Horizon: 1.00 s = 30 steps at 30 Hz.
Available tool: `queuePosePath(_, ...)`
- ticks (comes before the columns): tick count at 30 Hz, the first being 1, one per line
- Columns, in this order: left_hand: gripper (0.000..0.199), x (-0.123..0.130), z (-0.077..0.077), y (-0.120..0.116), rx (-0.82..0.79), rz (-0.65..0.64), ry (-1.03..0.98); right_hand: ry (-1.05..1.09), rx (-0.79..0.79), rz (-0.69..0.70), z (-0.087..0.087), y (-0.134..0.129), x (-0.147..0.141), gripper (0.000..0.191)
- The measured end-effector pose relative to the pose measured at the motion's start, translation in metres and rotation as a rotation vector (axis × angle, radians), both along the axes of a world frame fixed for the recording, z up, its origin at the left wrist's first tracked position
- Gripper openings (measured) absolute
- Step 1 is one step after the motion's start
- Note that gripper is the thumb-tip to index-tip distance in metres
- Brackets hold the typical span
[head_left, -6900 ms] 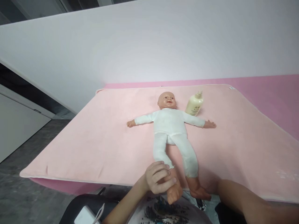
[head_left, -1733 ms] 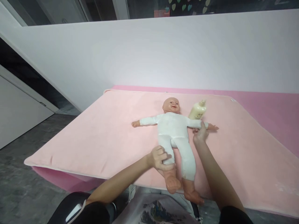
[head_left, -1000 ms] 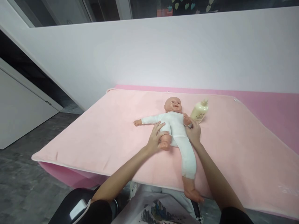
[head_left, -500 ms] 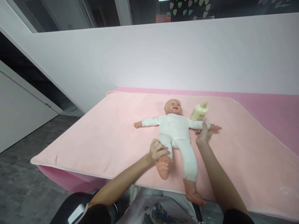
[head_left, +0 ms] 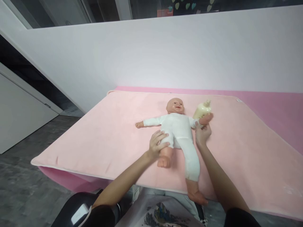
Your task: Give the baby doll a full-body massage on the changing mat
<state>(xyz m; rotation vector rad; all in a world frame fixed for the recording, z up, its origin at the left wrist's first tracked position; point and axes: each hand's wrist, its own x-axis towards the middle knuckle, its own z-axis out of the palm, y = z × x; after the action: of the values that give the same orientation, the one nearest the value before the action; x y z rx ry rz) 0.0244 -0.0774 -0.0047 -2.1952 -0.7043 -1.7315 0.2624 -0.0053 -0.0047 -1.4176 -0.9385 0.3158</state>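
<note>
A baby doll point(head_left: 181, 129) with a white cloth body lies on its back on a pink blanket point(head_left: 118, 135), head away from me. My left hand point(head_left: 157, 143) is wrapped round the doll's bent leg on the left, at the thigh. Its other leg lies stretched toward me, the foot over the near edge. On the right, my right hand point(head_left: 203, 134) grips the doll's arm near the wrist, and that arm is bent upward. Just behind this arm, a pale yellow pump bottle point(head_left: 202, 109) is partly hidden by the doll's hand.
The blanket covers a table with a darker pink surface point(head_left: 272, 110) showing at the back right. A white wall point(head_left: 151, 56) with a window above it rises behind. A white device point(head_left: 80, 214) with a cable rests low at the left.
My left hand has pushed the doll's leg up toward its body, bending it more. My right hand has moved left and folded the doll's arm inward and up.
</note>
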Motion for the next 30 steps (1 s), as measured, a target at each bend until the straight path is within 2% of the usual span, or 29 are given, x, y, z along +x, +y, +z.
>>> queuePosePath(2, 0.044, -0.001, 0.002, 0.006, -0.145, 0.045, 0.061, -0.359, -0.045, 0.092, 0.006, -0.006, -0.007, 0.038)
queuePosePath(5, 0.053, 0.003, 0.004, 0.011, -0.286, 0.005, 0.149, -0.738, -0.128, 0.230, 0.010, -0.012, -0.011, 0.051)
queuePosePath(7, 0.050, 0.006, 0.004, 0.012, -0.306, -0.025, 0.176, -0.821, -0.139, 0.220, 0.010, -0.014, -0.011, 0.054)
queuePosePath(10, 0.044, 0.009, 0.001, 0.011, -0.287, -0.038, 0.190, -0.812, -0.123, 0.204, 0.006, -0.012, -0.008, 0.053)
queuePosePath(15, 0.041, 0.007, -0.004, 0.007, -0.214, -0.016, 0.172, -0.612, -0.068, 0.200, 0.004, -0.009, -0.006, 0.044)
queuePosePath(19, 0.031, 0.007, -0.003, 0.002, -0.114, 0.031, 0.192, -0.233, 0.017, 0.160, 0.005, -0.006, -0.010, 0.037)
queuePosePath(24, 0.025, 0.012, 0.000, -0.005, 0.030, -0.023, 0.146, 0.293, 0.086, 0.060, 0.002, 0.000, -0.009, 0.054)
queuePosePath(30, 0.018, 0.010, 0.002, -0.014, 0.144, -0.101, 0.179, 0.561, -0.014, -0.036, -0.004, 0.009, 0.009, 0.062)
